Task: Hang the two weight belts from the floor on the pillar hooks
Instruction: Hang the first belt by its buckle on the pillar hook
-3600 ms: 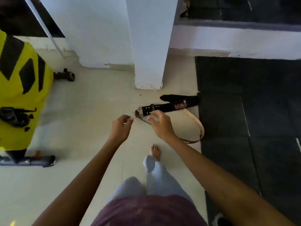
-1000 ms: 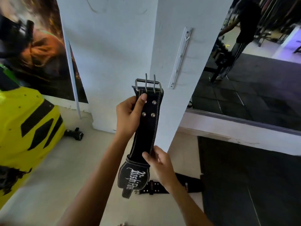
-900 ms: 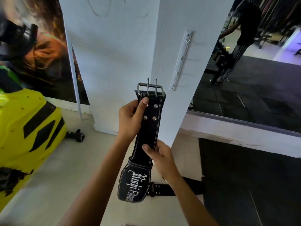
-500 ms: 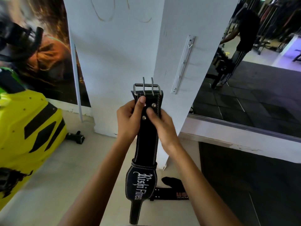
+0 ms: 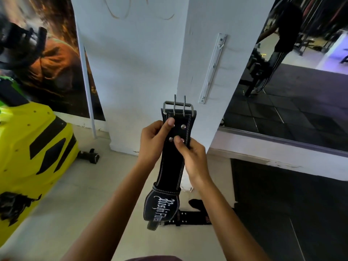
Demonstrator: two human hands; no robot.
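Observation:
I hold a black weight belt (image 5: 170,166) upright in front of the white pillar (image 5: 207,72), its steel two-prong buckle (image 5: 178,107) pointing up. My left hand (image 5: 152,142) grips its left edge near the buckle. My right hand (image 5: 190,157) grips the right edge a little lower. The belt's wide lettered end (image 5: 160,206) hangs down. A white hook rail (image 5: 212,68) is screwed to the pillar, above and right of the buckle. The second black belt (image 5: 190,219) lies on the floor at the pillar's base.
A yellow and black machine (image 5: 32,151) stands at the left. A thin white pole (image 5: 86,81) leans on the wall beside a poster. A small dumbbell (image 5: 88,156) lies on the floor. At the right, a mirror (image 5: 293,81) reflects a person, and black mats (image 5: 291,213) cover the floor.
Since 3.6 s ago the belt came up off the floor. Within the last second my right hand slid from the belt's lower part to just under the buckle; the belt stays upright.

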